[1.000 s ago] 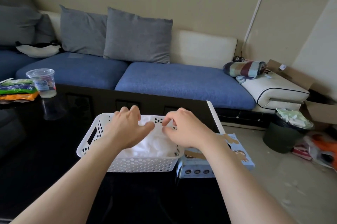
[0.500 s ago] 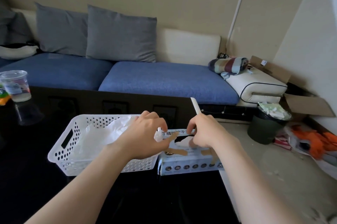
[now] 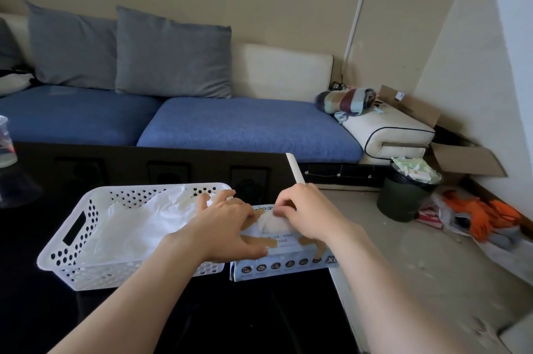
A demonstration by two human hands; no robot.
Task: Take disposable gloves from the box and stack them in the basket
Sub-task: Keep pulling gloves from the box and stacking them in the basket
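Right hand [image 3: 313, 213]: fingers curled down at the slot in the top of the box [image 3: 288, 264], tips closed on a white tuft of glove [image 3: 269, 222]. It reads as a pinch. The tips themselves are mostly under the knuckles, so how much film they hold cannot be told.

Left hand [image 3: 227, 228]: fingers straight and spread, holding nothing, palm down across the box's left end. The thumb lies along the near top edge. Likely steadying the box for the pull.

Glove is only just out of the slot, not yet free of the box.

Box sits on the black table [image 3: 173, 313] at its right corner, touching the right wall of the basket [image 3: 62, 241].

Progress: the basket already holds a loose pile [image 3: 138, 226] of clear gloves, so several transfers look done. The pile is crumpled rather than flat. The count is unreadable, since the sheets blur into one another. How many are left in the box is hidden.

Hard to make out: box print is partly covered by both hands. A cup [image 3: 4, 140] is cut off at the left edge.

Beyond: sofa [image 3: 245, 125], bin [image 3: 403, 198] on the floor to the right.
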